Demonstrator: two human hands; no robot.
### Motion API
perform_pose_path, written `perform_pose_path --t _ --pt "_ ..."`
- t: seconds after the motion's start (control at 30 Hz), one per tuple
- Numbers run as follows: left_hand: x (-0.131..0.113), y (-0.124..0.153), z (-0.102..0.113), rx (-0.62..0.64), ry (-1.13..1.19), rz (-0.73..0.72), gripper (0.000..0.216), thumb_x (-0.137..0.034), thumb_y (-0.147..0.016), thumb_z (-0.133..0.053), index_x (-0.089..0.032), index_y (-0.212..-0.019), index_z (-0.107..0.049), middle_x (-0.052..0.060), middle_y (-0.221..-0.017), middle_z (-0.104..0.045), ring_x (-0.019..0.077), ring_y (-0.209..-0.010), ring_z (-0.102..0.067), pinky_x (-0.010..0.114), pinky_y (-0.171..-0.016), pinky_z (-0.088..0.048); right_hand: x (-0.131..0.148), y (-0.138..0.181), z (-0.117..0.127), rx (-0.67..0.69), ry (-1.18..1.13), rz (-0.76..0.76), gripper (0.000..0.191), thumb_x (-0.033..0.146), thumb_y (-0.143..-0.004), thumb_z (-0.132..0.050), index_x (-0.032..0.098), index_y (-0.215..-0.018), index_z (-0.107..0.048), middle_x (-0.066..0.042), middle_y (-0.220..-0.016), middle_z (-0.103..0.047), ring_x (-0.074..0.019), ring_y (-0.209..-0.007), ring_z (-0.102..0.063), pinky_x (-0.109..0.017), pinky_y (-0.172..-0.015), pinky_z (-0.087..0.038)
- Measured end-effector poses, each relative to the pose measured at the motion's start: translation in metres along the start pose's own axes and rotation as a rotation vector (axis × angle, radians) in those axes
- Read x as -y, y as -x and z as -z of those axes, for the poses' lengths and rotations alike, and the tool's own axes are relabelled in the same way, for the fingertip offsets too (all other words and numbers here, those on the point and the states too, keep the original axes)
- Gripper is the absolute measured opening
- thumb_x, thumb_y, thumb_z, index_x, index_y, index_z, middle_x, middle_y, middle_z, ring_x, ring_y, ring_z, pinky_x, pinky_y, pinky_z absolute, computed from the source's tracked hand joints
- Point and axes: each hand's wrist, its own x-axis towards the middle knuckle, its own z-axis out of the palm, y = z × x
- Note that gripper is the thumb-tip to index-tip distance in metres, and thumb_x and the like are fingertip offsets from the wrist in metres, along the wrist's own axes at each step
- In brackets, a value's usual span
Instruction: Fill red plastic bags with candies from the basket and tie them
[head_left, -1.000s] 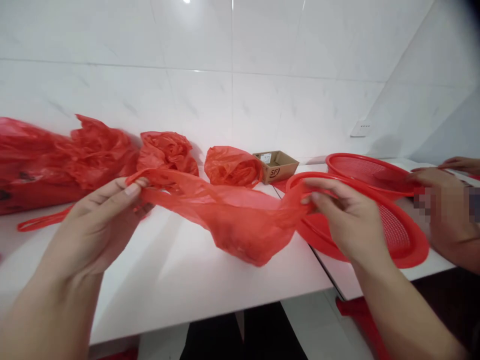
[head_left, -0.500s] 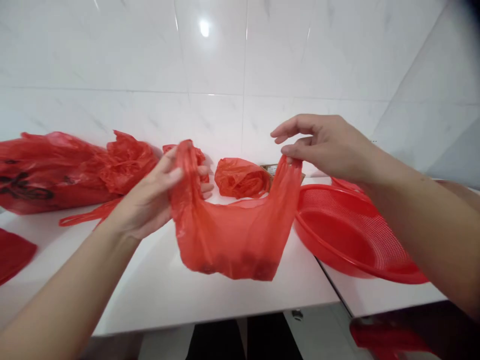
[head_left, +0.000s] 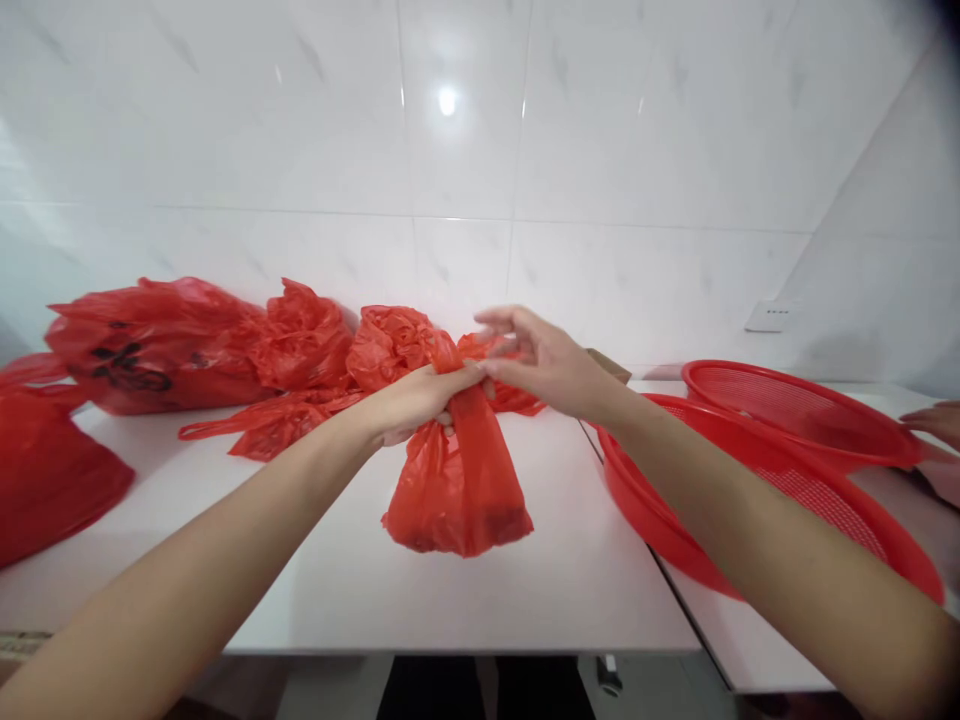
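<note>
A red plastic bag (head_left: pixel 459 490) with something dark in its bottom hangs over the white table (head_left: pixel 570 570). My left hand (head_left: pixel 420 400) is closed round the gathered top of the bag, holding both handles together. Just to its right, my right hand (head_left: pixel 541 362) touches the handles at the top with thumb and forefinger pinched, the other fingers spread above.
Several more red bags (head_left: pixel 300 345) lie along the tiled wall at the back left; one (head_left: pixel 56 475) sits at the left edge. Two red mesh baskets (head_left: pixel 795 415) stand at the right. Another person's hand (head_left: pixel 930 425) rests at the far right. A cardboard box corner (head_left: pixel 611 365) shows behind my right wrist.
The bag was spread wide between my two hands; both handles have been brought together and now sit bunched in my left hand. The view has shifted upward.
</note>
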Motion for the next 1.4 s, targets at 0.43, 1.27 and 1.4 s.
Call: perform_pose_path --t 0.43,1.27,1.4 --pt "0.010 0.028 0.009 0.527 -0.123 -0.119 0.021 -0.033 -0.089 -0.060 -0.018 -0.092 -0.075 0.006 -0.094 -0.074 0.0125 -0.064 -0.065 0.027 -0.066 -0.052 0.008 0.062 -0.020 -0.179 -0.256 -0.070 0.022 0.032 -0.091 -0.058 0.025 -0.111 -0.058 -0.003 -0.098 -0.066 -0.0148 -0.088 -0.064 -0.032 -0.081 -0.054" --pt "0.095 0.058 0.014 -0.079 -0.560 -0.179 0.036 -0.040 -0.096 -0.041 -0.020 -0.088 -0.069 0.005 -0.088 -0.072 0.0190 -0.078 -0.065 0.028 -0.070 -0.050 -0.094 0.107 -0.041 -0.137 -0.317 -0.499 0.037 0.050 -0.093 -0.046 0.019 -0.074 -0.051 -0.004 -0.083 -0.067 -0.0190 -0.089 -0.064 -0.034 -0.082 -0.049" --pt "0.137 0.068 0.028 -0.188 -0.379 0.008 0.040 -0.047 -0.096 -0.040 -0.019 -0.086 -0.067 0.006 -0.087 -0.072 0.0195 -0.082 -0.065 0.027 -0.068 -0.050 -0.152 0.117 -0.051 -0.297 -0.263 -0.656 0.037 0.051 -0.089 -0.047 0.019 -0.072 -0.051 -0.007 -0.080 -0.067 -0.0201 -0.080 -0.066 -0.033 -0.072 -0.050"
